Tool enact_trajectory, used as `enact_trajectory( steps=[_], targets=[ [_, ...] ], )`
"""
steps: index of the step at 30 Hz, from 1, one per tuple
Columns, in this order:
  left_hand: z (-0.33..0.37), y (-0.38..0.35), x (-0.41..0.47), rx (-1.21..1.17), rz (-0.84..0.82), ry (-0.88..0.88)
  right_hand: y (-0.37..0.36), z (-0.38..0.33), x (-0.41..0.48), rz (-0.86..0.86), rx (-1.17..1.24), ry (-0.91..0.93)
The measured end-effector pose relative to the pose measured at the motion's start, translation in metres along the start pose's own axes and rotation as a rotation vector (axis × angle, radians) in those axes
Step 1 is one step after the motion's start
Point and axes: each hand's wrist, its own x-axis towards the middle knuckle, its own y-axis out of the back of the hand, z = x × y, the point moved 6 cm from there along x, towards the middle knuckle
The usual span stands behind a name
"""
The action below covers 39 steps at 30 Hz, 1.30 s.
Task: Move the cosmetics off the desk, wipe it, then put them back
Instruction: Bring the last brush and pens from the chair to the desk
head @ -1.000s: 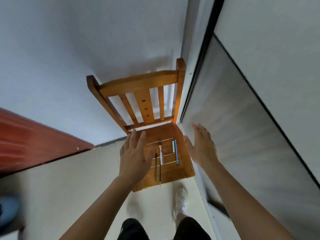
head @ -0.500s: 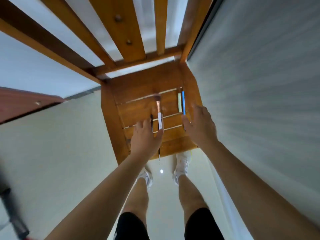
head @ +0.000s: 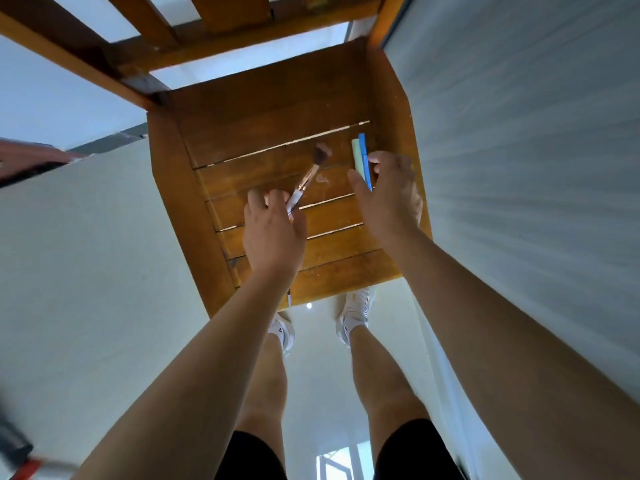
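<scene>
Several cosmetics lie on the slatted seat of a wooden chair [head: 277, 109]. My left hand [head: 273, 233] is closed on the handle of a makeup brush [head: 309, 174], whose brown bristle head points up and to the right. My right hand [head: 388, 199] pinches a pale green stick [head: 356, 154] and a blue stick [head: 362, 142] side by side at the seat's right side. The tip of a thin pencil [head: 289, 300] pokes out past the seat's front edge, below my left wrist; the rest is hidden.
The chair back's slats [head: 235, 8] rise at the top. A grey wall [head: 519, 168] runs close along the chair's right side. My legs and white shoes [head: 356, 310] stand on the pale floor just before the seat. A red-brown edge [head: 20, 157] shows at left.
The view has closed in on the chair seat. My left hand has closed on the brush and tilted it. My right hand has moved onto the green and blue sticks and pinched them.
</scene>
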Motion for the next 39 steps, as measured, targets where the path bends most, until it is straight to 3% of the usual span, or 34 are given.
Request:
enact_trajectory(
  steps=[10,17,25,32,39],
  targets=[
    [-0.013,0.010,0.016,-0.160,-0.021,0.113,-0.020,-0.010,-0.003,-0.099,0.167,-0.003],
    [-0.031,0.014,0.013,-0.540,-0.008,0.282,-0.019,-0.001,-0.012,-0.090,0.259,-0.015],
    [-0.046,0.049,-0.006,-0.727,0.060,0.381,-0.007,0.010,-0.034,-0.100,0.386,-0.105],
    [-0.014,0.164,-0.054,-0.814,0.221,0.318,0.094,-0.042,-0.074,-0.111,0.616,-0.007],
    [0.023,0.337,-0.160,-0.867,0.556,0.261,0.241,-0.162,-0.133,-0.157,0.725,0.285]
  ],
)
